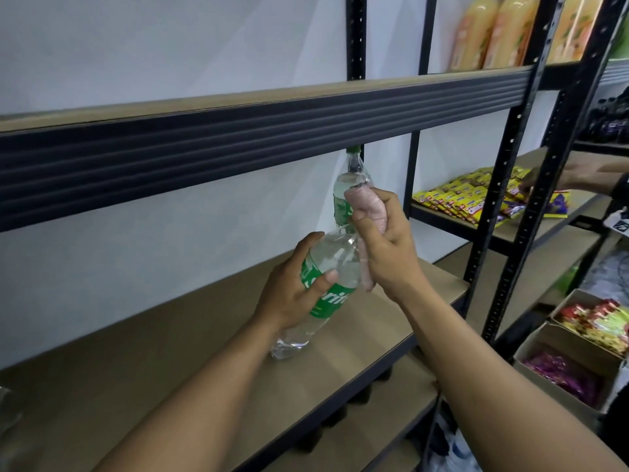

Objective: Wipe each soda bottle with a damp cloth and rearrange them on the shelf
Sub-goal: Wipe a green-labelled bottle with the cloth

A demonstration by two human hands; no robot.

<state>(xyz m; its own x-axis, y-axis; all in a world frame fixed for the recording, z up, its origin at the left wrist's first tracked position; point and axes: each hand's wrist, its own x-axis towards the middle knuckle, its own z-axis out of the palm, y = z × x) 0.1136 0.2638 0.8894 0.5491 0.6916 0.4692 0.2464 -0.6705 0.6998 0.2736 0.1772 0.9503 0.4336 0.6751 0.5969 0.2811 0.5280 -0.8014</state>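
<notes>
My left hand (pixel 299 287) grips a clear soda bottle (pixel 326 264) with a green label around its middle, holding it tilted above the brown shelf board (pixel 170 352). My right hand (pixel 384 247) holds a bunched pink cloth (pixel 369 209) against the bottle's upper end, which hides the neck and cap. A second clear bottle (pixel 352 178) with a green cap and green label stands upright at the back of the shelf, right behind my right hand.
A dark steel beam (pixel 238 141) of the upper shelf crosses above the hands. Orange drink bottles (pixel 500 32) stand on the top right shelf. Yellow snack packs (pixel 476 195) lie on the neighbouring rack, where another person's hand (pixel 589 175) reaches. Cardboard boxes (pixel 561 342) with packets sit low on the right.
</notes>
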